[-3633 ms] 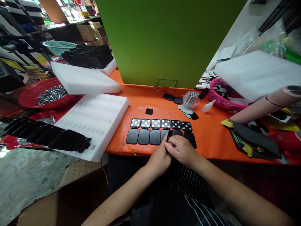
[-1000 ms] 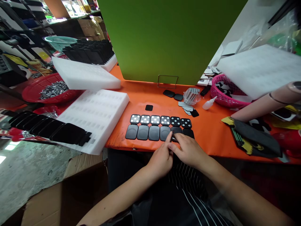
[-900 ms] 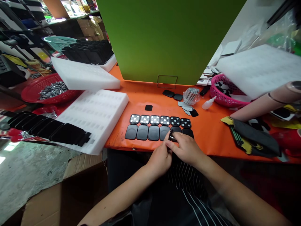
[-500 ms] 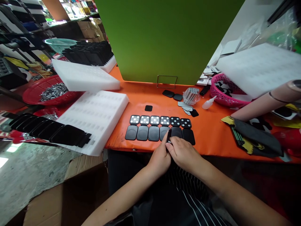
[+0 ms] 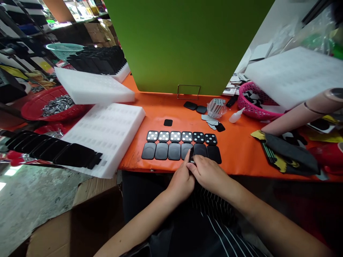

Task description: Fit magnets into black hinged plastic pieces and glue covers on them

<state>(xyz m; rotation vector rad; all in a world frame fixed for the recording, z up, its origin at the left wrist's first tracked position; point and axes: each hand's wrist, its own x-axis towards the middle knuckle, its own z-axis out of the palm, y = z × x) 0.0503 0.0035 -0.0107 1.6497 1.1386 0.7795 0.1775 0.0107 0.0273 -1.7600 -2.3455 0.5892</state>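
Observation:
My left hand (image 5: 182,178) is closed around a small black piece (image 5: 191,155) that stands on edge, its kind unclear. Meeting it at the table's front edge, my right hand (image 5: 207,170) has its fingers closed against the same piece, with a glint of metal at the fingertips. Fingers hide most of what is held. Just beyond lies a row of several black two-part cases (image 5: 174,151). Their square upper parts (image 5: 175,136) have round pale dots; some carry a white face, the two rightmost a black one.
Left, a white foam block (image 5: 107,128) bears black cases (image 5: 53,148) beside a red basket of metal parts (image 5: 57,105). A green board (image 5: 193,46) stands behind. Rightward are a bag of metal rods (image 5: 216,108), a small bottle (image 5: 237,115), a pink basket (image 5: 248,103) and a pouch (image 5: 292,153).
The view has shifted slightly, so the table's things appear a little further left. Both hands stay together on the black piece, with barely any movement.

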